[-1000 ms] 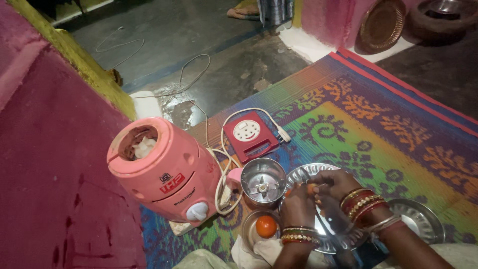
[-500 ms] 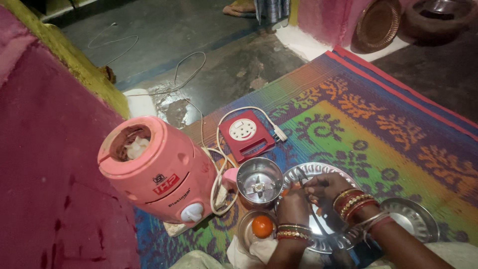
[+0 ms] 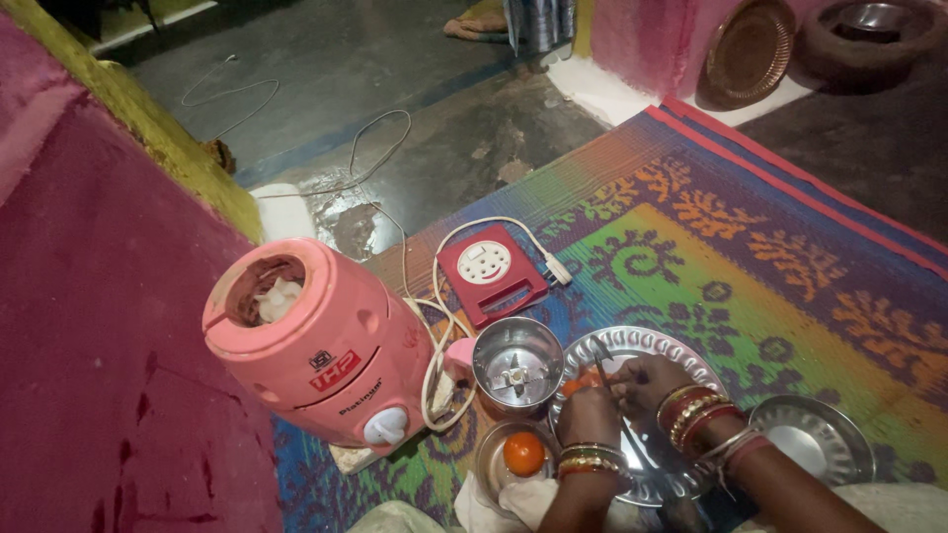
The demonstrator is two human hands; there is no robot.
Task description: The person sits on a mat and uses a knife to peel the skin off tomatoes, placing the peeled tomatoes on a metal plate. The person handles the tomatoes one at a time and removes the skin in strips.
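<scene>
Over steel plate: both hands' grip holding tomato piece; jar touching plate's left rim.

This was a home, with cooking done on the floor. A woven, many-coloured mat lay over bare dark concrete between pink-painted walls. On the mat stood a pink mixer base, its steel jar, a red socket board and steel plates. A brass plate leaned against the far wall.
</scene>
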